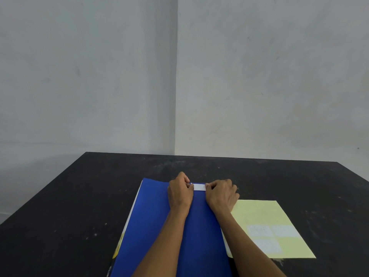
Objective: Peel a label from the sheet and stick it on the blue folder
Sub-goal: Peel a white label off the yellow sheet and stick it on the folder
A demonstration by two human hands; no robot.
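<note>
A blue folder (pixel 151 220) lies flat on the black table, its far edge toward the wall. A white label (pixel 199 187) sits near the folder's far edge, between my two hands. My left hand (pixel 180 193) pinches the label's left end with curled fingers. My right hand (pixel 221 194) holds its right end the same way. To the right of the folder lies the pale yellow label sheet (pixel 265 214), with three white labels (pixel 267 236) left on its near part. Whether the held label touches the folder all along, I cannot tell.
The black table (pixel 79 196) has scuffed marks and ends at a grey wall corner behind. White and yellow paper edges (pixel 124 232) stick out under the folder's left side.
</note>
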